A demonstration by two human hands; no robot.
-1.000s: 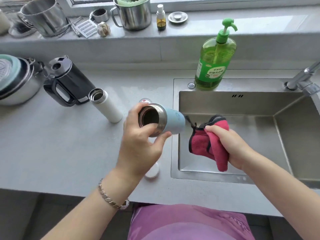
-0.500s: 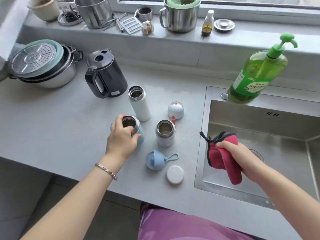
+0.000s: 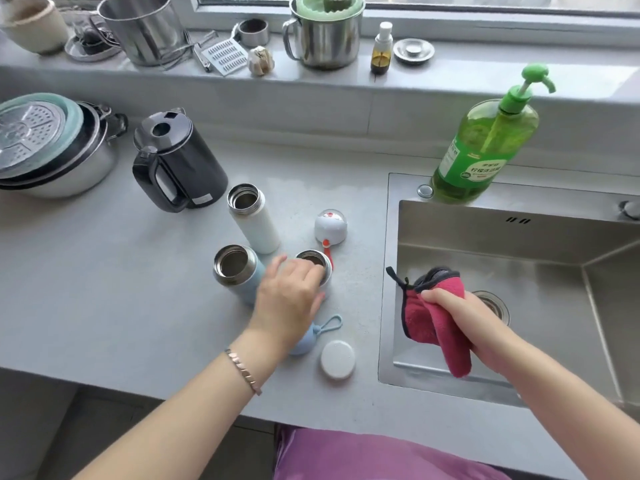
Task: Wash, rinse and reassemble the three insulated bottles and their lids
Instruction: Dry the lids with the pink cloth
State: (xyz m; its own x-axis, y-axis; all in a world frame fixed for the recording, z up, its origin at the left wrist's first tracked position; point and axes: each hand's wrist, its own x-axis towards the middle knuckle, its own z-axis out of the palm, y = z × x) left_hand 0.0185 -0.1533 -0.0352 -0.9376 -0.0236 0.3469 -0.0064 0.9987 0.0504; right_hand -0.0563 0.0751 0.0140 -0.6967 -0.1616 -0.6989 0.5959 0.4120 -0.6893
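Gripping short bottle (image 3: 317,263) — left hand (image 3: 289,294), right hand (image 3: 460,313) clutching cloth (image 3: 429,313)

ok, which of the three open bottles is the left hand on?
The short white bottle nearest the sink: the left hand covers its side. The blue bottle and tall white bottle stand untouched.

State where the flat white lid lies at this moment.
In the head view, the flat white lid lies on the counter near its front edge, just left of the sink and right of the blue lid.
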